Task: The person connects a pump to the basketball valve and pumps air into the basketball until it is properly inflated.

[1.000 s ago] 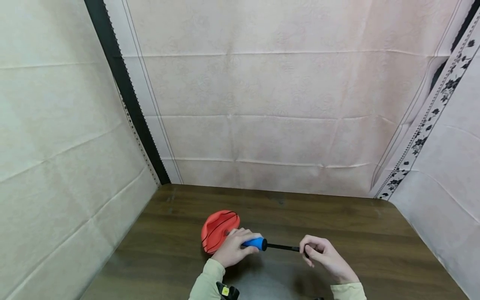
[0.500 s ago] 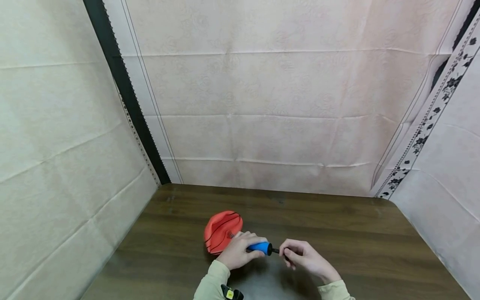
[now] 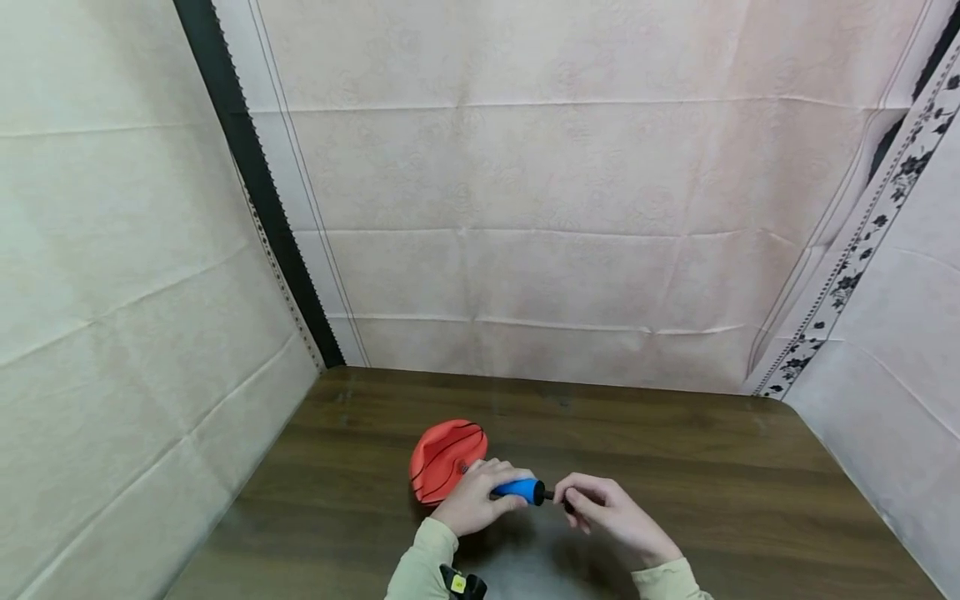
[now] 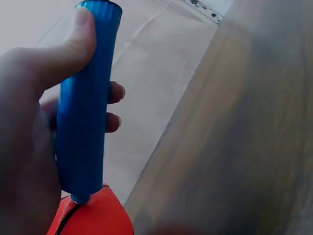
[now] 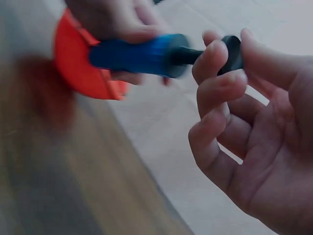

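Note:
A blue hand pump lies across my left hand, whose fingers and thumb wrap its barrel. The pump's narrow end meets a red, dented, partly deflated ball with black lines, like a small basketball; the ball also shows below the pump in the left wrist view. My right hand pinches the black end knob of the pump between thumb and curled fingers. Only a short piece of black rod shows between barrel and fingers.
A dark brown wood-look table lies under the hands. Pale creased cloth hangs behind it and at both sides. A dark strip runs down the left corner, and a floral border down the right.
My right hand has moved left towards the left hand, and the long exposed rod has slid mostly into the barrel. The ball and left hand have shifted slightly right. Little differs over the last half second.

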Motion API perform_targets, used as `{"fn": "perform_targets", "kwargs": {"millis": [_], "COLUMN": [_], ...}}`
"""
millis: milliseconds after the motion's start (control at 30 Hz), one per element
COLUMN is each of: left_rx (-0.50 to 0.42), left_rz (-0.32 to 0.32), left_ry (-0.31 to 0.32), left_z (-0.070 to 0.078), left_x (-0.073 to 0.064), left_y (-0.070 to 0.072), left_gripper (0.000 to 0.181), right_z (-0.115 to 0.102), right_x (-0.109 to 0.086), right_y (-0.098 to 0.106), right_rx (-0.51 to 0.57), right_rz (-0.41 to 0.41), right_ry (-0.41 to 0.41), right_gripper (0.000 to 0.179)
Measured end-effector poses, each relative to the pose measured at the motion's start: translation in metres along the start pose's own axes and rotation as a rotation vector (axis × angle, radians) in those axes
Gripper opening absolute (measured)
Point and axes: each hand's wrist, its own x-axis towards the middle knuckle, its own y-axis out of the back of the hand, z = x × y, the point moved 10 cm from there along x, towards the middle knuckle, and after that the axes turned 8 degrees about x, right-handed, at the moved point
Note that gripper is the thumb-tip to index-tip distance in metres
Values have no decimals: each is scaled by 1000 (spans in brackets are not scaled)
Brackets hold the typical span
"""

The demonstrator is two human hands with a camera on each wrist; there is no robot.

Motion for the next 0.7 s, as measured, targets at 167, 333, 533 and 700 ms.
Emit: {"fn": "perform_targets", "kwargs": {"millis": [167, 333, 533, 700], "left_rx": [-21, -34, -55, -63], "left_rz": [38, 27, -4, -15], "left_ry": [38, 59, 74, 80], "left_z": [-3, -4, -6, -9], "left_x": [-2, -2, -2, -1], "left_y": [6, 5, 0, -4], "left_gripper": [38, 39, 38, 41], "right_z": [-23, -32, -33, -22], "right_x": [-19, -27, -26, -16], "right_y": [16, 23, 21, 15], "right_rx": [47, 87, 120, 149], "right_rz": [36, 53, 15, 3], "right_ry": [95, 167, 204, 143], "right_gripper": [26, 24, 22, 15]}}
